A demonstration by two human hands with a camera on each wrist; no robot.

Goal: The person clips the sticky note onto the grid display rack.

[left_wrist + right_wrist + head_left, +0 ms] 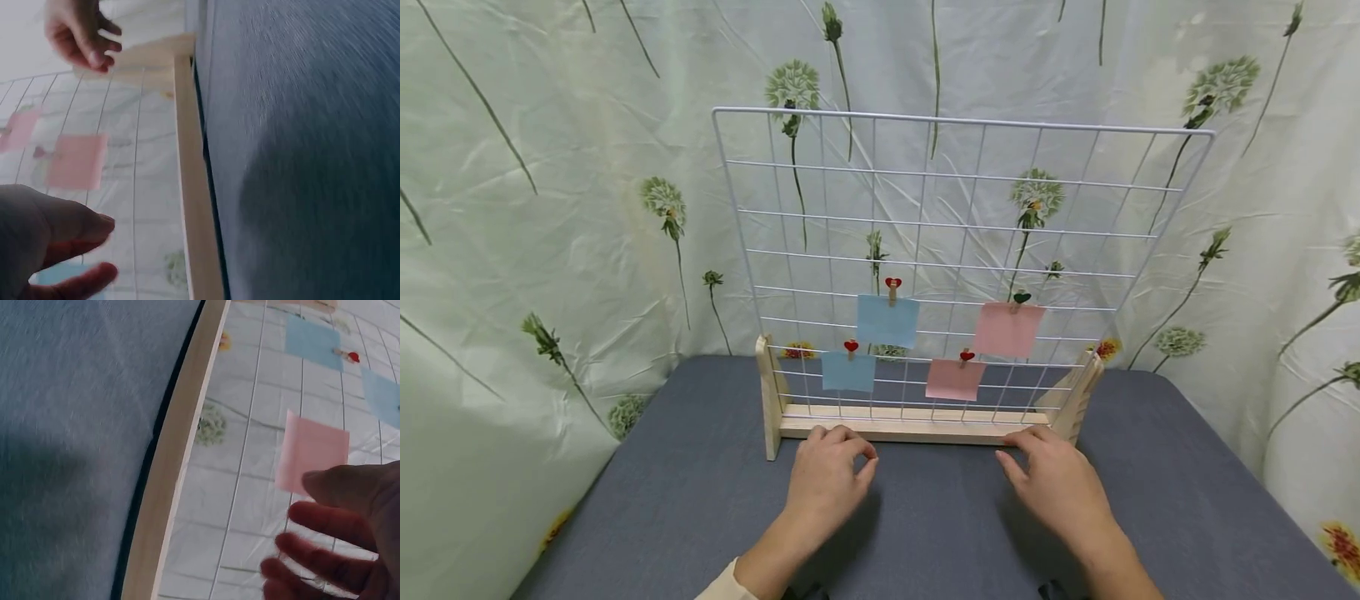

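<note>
Both hands hover above the table in front of a white wire grid rack (925, 223) on a wooden base (895, 427). My left hand (829, 475) has loosely bent fingers with a gap to the thumb and holds nothing. The right hand (1060, 483) is likewise relaxed and holds nothing. Clipped to the grid are two blue paper notes, an upper one (887, 323) and a lower one (847, 372). Two pink notes hang to their right, one higher (1008, 331) and one lower (955, 381). Small wooden clothespins with red hearts (892, 287) hold three notes; a dark green heart clothespin (1020, 300) holds the upper pink one.
A dark grey cloth covers the table (700, 500). Behind it hangs a pale curtain (587, 250) printed with dandelions. The rack's wooden side supports (770, 400) stand at either end of its base. Small black objects (1052, 590) show at the bottom edge.
</note>
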